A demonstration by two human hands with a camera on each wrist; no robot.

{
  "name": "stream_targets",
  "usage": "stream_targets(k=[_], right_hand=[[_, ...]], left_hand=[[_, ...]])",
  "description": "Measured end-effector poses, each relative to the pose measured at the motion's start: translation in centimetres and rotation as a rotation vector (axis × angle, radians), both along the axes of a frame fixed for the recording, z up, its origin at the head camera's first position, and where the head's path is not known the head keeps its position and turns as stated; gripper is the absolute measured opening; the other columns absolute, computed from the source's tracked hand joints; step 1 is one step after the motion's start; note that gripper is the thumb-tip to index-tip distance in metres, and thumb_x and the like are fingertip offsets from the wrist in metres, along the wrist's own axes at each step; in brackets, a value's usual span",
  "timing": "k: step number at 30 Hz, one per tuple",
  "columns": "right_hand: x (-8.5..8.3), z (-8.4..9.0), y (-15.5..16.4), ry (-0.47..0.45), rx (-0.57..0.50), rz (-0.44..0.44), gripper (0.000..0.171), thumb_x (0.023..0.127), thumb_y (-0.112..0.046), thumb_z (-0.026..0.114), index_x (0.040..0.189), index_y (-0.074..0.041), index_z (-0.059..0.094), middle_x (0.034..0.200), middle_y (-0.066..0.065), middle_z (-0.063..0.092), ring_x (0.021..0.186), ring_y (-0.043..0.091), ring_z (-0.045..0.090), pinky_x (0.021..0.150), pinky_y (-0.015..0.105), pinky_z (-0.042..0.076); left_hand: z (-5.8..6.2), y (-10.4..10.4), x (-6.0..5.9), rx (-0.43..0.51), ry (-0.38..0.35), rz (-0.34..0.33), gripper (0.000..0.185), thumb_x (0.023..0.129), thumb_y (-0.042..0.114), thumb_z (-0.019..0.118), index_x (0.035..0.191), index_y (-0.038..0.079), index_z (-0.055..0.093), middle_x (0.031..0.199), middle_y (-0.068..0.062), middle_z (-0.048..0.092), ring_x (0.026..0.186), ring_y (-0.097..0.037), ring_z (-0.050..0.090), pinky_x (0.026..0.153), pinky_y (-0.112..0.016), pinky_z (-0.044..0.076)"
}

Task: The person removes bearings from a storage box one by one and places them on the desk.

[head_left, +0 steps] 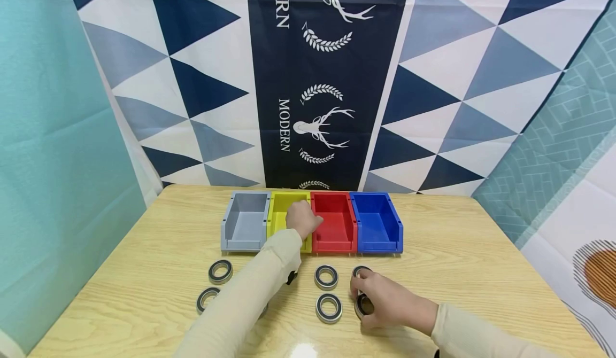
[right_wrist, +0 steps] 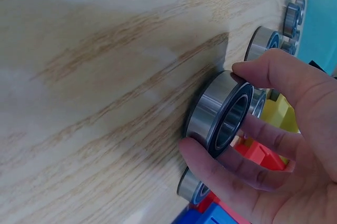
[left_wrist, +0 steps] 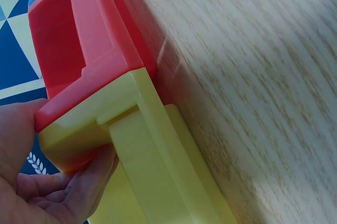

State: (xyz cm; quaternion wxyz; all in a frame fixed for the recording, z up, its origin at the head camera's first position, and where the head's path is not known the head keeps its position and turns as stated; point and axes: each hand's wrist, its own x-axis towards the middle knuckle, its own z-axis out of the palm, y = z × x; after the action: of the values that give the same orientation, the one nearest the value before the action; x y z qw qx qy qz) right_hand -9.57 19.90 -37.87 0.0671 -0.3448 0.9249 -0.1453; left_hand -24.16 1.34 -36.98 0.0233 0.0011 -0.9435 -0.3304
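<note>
My right hand (head_left: pixel 367 297) pinches a steel bearing ring (head_left: pixel 363 305) between thumb and fingers, tipped up on its edge on the wooden table (head_left: pixel 457 272). In the right wrist view the ring (right_wrist: pixel 206 109) stands on the wood inside my right hand (right_wrist: pixel 210 108). My left hand (head_left: pixel 303 219) hovers over the wall shared by the yellow bin (head_left: pixel 279 216) and the red bin (head_left: pixel 337 224). Its fingers (left_wrist: pixel 68 192) lie relaxed by the yellow bin (left_wrist: pixel 142 145) rim with nothing seen in them, beside the red bin (left_wrist: pixel 79 40).
A grey bin (head_left: pixel 245 222) and a blue bin (head_left: pixel 377 224) end the row of bins. Loose bearings lie in front: two at left (head_left: pixel 220 271) (head_left: pixel 207 299), two in the middle (head_left: pixel 326 277) (head_left: pixel 329 308), one (head_left: pixel 360 270) behind my right hand. Patterned cloth hangs behind.
</note>
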Motion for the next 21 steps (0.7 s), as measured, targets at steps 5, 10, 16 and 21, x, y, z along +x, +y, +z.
stream_targets(k=[5, 10, 16, 21], right_hand=[[0.3, -0.4, 0.1, 0.018, -0.009, 0.002, 0.036, 0.056, -0.011, 0.077, 0.087, -0.015, 0.058, 0.085, -0.004, 0.050, 0.067, -0.001, 0.041, 0.058, 0.015, 0.038], [0.4, -0.4, 0.1, 0.050, 0.002, 0.000, 0.033, 0.058, -0.009, 0.074, 0.087, -0.014, 0.059, 0.083, -0.005, 0.049, 0.066, 0.000, 0.039, 0.056, 0.015, 0.036], [-0.3, 0.8, -0.3, 0.038, 0.073, 0.023, 0.031, 0.068, -0.017, 0.078, 0.094, -0.011, 0.062, 0.087, -0.001, 0.056, 0.070, 0.001, 0.044, 0.061, 0.019, 0.042], [-1.1, 2.8, -0.1, -0.133, 0.129, 0.006, 0.040, 0.076, -0.025, 0.078, 0.108, -0.007, 0.062, 0.102, 0.005, 0.066, 0.089, 0.014, 0.062, 0.079, 0.030, 0.052]], left_hand=[[-0.3, -0.1, 0.1, 0.012, 0.005, -0.008, 0.024, 0.081, 0.022, 0.074, 0.067, 0.004, 0.064, 0.059, -0.007, 0.060, 0.056, -0.018, 0.054, 0.057, -0.024, 0.048], [-0.5, -0.1, -0.3, 0.003, -0.031, -0.032, 0.028, 0.084, 0.025, 0.073, 0.068, 0.005, 0.062, 0.054, -0.005, 0.052, 0.052, -0.017, 0.050, 0.053, -0.022, 0.041], [-0.1, -0.4, -1.0, -0.003, -0.100, -0.074, 0.045, 0.089, 0.043, 0.064, 0.061, 0.009, 0.051, 0.050, -0.002, 0.039, 0.046, -0.014, 0.039, 0.049, -0.022, 0.034], [0.3, -1.2, -0.2, 0.005, -0.194, -0.132, 0.049, 0.092, 0.050, 0.055, 0.064, 0.010, 0.052, 0.053, -0.002, 0.040, 0.049, -0.014, 0.037, 0.050, -0.025, 0.034]])
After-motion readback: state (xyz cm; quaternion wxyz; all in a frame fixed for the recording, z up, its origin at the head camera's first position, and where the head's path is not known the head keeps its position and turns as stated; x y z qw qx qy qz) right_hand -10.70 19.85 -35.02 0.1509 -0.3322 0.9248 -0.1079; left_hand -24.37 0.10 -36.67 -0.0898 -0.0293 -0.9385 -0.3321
